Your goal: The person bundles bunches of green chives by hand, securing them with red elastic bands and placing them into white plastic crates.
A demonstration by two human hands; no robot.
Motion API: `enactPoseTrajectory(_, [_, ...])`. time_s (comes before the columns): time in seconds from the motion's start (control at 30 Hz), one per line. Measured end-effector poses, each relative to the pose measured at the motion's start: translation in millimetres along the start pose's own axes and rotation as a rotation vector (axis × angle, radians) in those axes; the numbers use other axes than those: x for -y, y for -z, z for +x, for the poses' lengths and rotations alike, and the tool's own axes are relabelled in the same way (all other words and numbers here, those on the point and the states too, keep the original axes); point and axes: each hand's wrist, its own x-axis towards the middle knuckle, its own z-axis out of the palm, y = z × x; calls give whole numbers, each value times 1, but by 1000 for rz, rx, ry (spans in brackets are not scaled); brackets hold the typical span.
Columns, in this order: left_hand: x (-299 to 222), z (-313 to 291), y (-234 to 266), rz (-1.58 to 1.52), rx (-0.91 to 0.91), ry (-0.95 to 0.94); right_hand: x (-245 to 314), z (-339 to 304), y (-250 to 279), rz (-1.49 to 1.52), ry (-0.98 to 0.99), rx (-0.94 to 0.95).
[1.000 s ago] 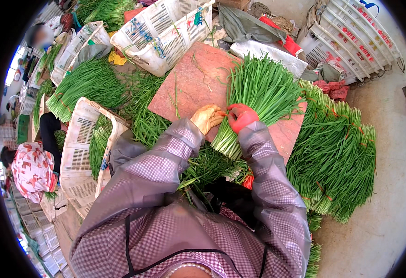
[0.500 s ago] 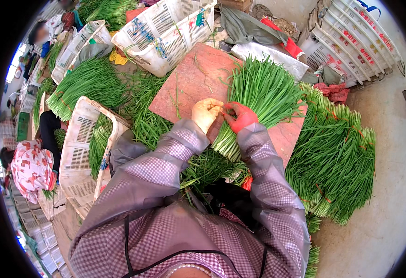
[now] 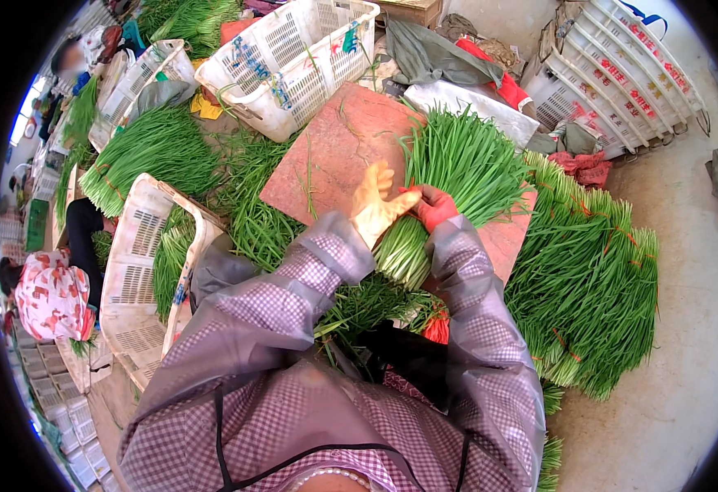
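A thick bundle of long green chives [image 3: 449, 176] lies on a reddish board [image 3: 334, 152], its cut ends toward me. My left hand [image 3: 378, 205], in a yellowish glove, presses on the left side of the bundle with fingers spread upward. My right hand [image 3: 434, 207], in a red glove, wraps the bundle's neck from the right. Both hands meet at the narrow part of the bundle. Checked purple sleeves cover my forearms.
A large heap of bundled chives [image 3: 593, 279] lies to the right. White plastic crates [image 3: 293, 53] stand behind the board, another crate [image 3: 142, 271] with greens to the left, stacked crates [image 3: 621, 78] at back right. A person in a patterned hat [image 3: 47, 295] crouches far left.
My left hand has opened its fingers and shifted slightly on the bundle. My right hand stays clamped at the same spot. The bundle has barely moved.
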Motion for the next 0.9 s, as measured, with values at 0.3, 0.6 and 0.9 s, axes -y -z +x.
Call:
enactPoseTrajectory(0.3, [-3, -34, -18, 557, 383, 322, 13, -3, 4, -110, -17, -31])
enactPoseTrajectory(0.6, [-55, -7, 23, 866, 534, -158, 86, -40, -34, -77, 166, -95])
enactPoseTrajectory(0.9, [-53, 3, 22, 1564, 532, -277, 35, 7, -35, 208, 91, -219])
